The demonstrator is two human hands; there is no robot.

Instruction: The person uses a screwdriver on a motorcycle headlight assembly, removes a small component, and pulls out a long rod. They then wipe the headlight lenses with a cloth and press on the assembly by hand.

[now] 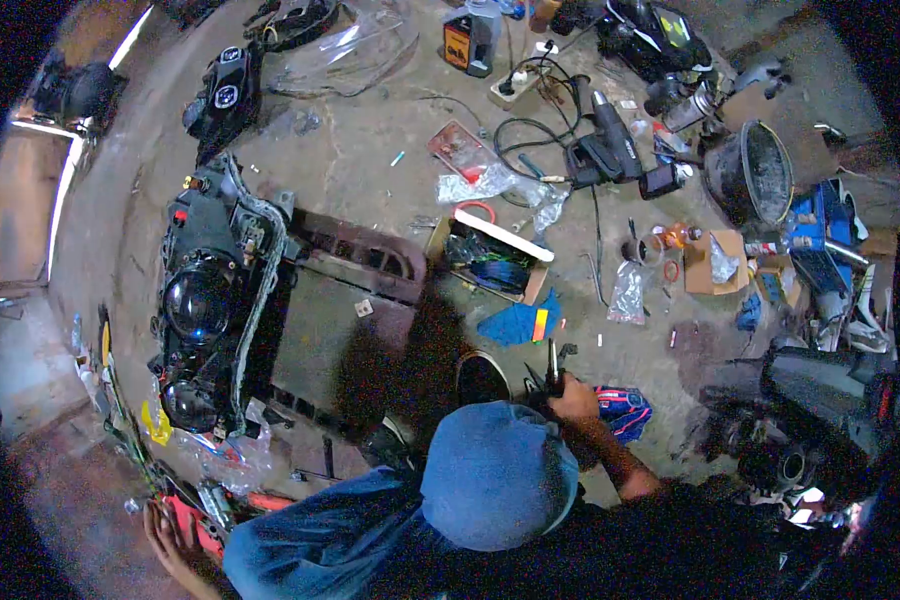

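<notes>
At the lower left, my left hand rests with its fingers stretched out along a red case, beside tools lying in it. Right of centre, my right hand is closed around a dark hand tool with a slim pale shaft pointing up; its exact kind cannot be made out. Close by the right hand is a navy and pink pouch. A blue cloth lies above it. My denim-covered leg fills the lower middle.
A black headlight unit stands at the left beside a flat panel. Farther away are a box of supplies, a heat gun, a cable and a bucket. Dark vehicle parts crowd the right.
</notes>
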